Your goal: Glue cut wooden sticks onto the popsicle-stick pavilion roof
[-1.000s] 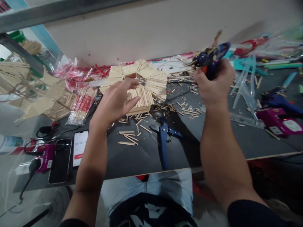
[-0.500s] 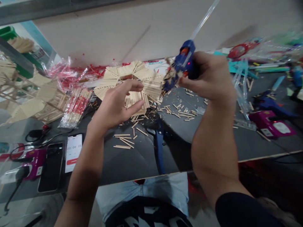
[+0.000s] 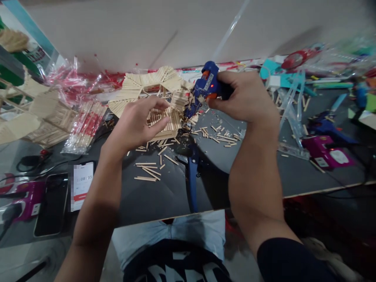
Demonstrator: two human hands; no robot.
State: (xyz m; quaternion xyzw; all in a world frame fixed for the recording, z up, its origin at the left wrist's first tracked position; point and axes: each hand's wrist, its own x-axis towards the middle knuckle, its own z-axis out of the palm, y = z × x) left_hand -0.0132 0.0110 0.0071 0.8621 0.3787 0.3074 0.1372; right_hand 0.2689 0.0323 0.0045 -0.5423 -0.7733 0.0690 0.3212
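Note:
My right hand (image 3: 243, 96) grips a blue hot glue gun (image 3: 207, 84) with orange parts and a lit red light. A clear glue stick (image 3: 232, 29) juts from its back. Tan scraps cling around its front, and the nozzle points down beside the right side of a model built of thin wooden sticks (image 3: 149, 78). My left hand (image 3: 138, 123) hovers in front of the model, fingers curved and thumb apart, with nothing seen between them. It hides part of the model; I cannot tell whether the fingertips touch it.
Loose sticks (image 3: 148, 171) and cut bits lie on the dark table near a blue-handled cutter (image 3: 192, 178). To the left are bagged sticks (image 3: 85, 125), another stick model (image 3: 44, 109) and two phones. At right are a second glue gun (image 3: 329, 125) and a magenta power block (image 3: 327, 152).
My right hand has brought the glue gun left and down, its nozzle now closer to the stick model. My left hand stays near the model with its fingers apart. The view has shifted slightly.

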